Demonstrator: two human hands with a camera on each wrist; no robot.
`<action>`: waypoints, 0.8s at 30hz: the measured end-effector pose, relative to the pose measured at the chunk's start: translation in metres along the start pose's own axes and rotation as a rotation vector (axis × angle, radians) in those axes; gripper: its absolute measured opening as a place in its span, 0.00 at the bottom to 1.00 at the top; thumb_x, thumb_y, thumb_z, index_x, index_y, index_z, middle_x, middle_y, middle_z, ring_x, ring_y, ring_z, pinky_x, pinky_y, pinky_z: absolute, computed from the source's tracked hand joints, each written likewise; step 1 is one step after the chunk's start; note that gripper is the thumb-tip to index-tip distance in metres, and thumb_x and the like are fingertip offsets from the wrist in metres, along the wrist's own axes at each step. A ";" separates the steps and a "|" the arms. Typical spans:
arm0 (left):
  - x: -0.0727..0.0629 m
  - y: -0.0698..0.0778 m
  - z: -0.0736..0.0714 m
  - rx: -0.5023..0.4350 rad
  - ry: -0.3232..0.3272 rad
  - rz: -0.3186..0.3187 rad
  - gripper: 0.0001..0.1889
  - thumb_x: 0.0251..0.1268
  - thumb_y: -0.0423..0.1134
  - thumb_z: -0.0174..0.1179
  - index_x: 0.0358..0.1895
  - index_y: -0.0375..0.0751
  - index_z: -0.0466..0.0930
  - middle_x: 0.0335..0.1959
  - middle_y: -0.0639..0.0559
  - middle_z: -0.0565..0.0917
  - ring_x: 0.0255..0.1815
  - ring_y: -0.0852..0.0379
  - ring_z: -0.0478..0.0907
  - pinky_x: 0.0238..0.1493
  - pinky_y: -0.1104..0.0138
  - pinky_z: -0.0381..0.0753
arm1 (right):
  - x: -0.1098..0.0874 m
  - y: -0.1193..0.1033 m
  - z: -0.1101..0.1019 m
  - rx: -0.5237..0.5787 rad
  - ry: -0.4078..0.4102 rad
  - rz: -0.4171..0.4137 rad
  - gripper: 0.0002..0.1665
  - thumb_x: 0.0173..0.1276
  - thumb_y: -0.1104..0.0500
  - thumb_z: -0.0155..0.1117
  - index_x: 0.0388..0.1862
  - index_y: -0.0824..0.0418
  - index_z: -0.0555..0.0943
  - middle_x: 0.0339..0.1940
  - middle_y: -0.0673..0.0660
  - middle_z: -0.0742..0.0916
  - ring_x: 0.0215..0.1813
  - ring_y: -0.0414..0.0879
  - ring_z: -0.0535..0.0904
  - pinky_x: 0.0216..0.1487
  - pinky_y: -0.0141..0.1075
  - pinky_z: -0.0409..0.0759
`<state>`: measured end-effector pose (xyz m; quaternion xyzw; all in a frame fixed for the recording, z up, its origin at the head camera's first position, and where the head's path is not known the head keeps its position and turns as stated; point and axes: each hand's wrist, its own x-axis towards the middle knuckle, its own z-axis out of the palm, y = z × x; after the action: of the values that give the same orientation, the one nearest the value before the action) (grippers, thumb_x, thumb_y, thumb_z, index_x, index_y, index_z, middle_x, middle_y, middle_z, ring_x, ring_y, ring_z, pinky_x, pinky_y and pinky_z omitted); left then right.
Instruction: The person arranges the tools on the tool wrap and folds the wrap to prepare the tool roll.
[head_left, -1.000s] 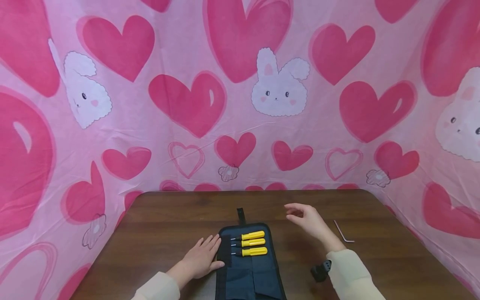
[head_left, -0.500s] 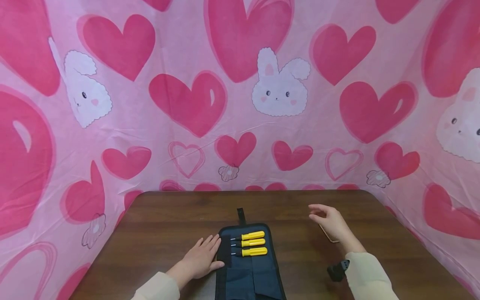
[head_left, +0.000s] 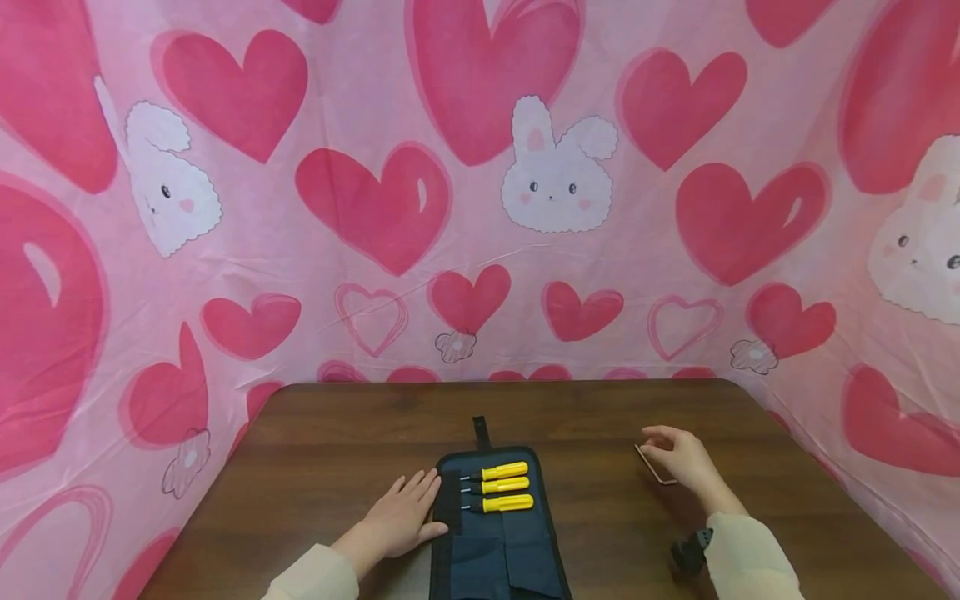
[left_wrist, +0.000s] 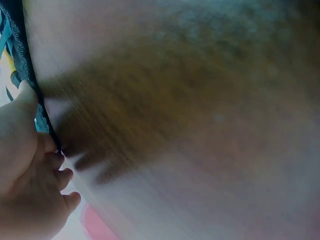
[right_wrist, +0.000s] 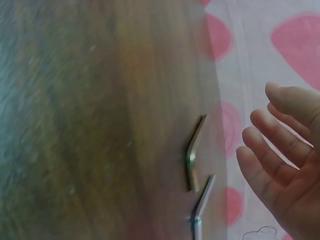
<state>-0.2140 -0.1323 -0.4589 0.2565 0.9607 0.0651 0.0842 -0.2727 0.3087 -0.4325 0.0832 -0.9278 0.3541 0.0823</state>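
1. Leftmost, the left hand (head_left: 397,512) rests against the pouch's near-side edge, fingers straight and relaxed; it grips nothing and lies as it did a second ago.
2. Beside it, the pouch (head_left: 480,557) lies spread on the table (head_left: 330,442), its strap (head_left: 482,432) stretching away from the person.
3. Three yellow screwdrivers (head_left: 507,503) sit in a row in the pouch, unmoved, with both hands off them.
4. Well to the right of the pouch, the copper key (head_left: 648,463) lies on the table; the right hand hid it a second ago.
5. The right hand (head_left: 686,462) has moved rightward to the keys, fingers loosely bent, nothing grasped. I judge that the work now centres on the keys, with neither picked up.
6. The silver key (right_wrist: 197,220) shows in the right wrist view; from the head it is hidden, apparently behind that hand.
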 end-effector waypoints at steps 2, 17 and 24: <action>-0.001 0.000 0.000 0.003 0.004 0.003 0.38 0.63 0.60 0.48 0.66 0.33 0.62 0.67 0.40 0.62 0.68 0.43 0.56 0.63 0.48 0.54 | -0.001 0.004 0.000 -0.008 -0.014 0.025 0.19 0.61 0.62 0.64 0.49 0.73 0.77 0.35 0.59 0.84 0.43 0.58 0.78 0.40 0.48 0.76; -0.001 0.000 0.000 0.008 0.008 0.006 0.38 0.63 0.61 0.48 0.66 0.33 0.62 0.67 0.40 0.62 0.68 0.43 0.56 0.63 0.47 0.54 | -0.004 0.021 0.009 -0.067 -0.068 0.104 0.14 0.54 0.63 0.69 0.37 0.70 0.79 0.25 0.52 0.78 0.27 0.45 0.73 0.28 0.39 0.71; 0.000 -0.001 0.001 0.010 0.000 0.002 0.39 0.63 0.62 0.47 0.67 0.34 0.61 0.68 0.41 0.61 0.68 0.44 0.55 0.63 0.48 0.54 | -0.005 0.020 0.010 -0.138 -0.074 0.118 0.11 0.52 0.62 0.70 0.29 0.67 0.77 0.26 0.54 0.78 0.31 0.49 0.73 0.32 0.42 0.71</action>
<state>-0.2145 -0.1329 -0.4598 0.2579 0.9607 0.0602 0.0828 -0.2733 0.3170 -0.4537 0.0357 -0.9557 0.2904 0.0327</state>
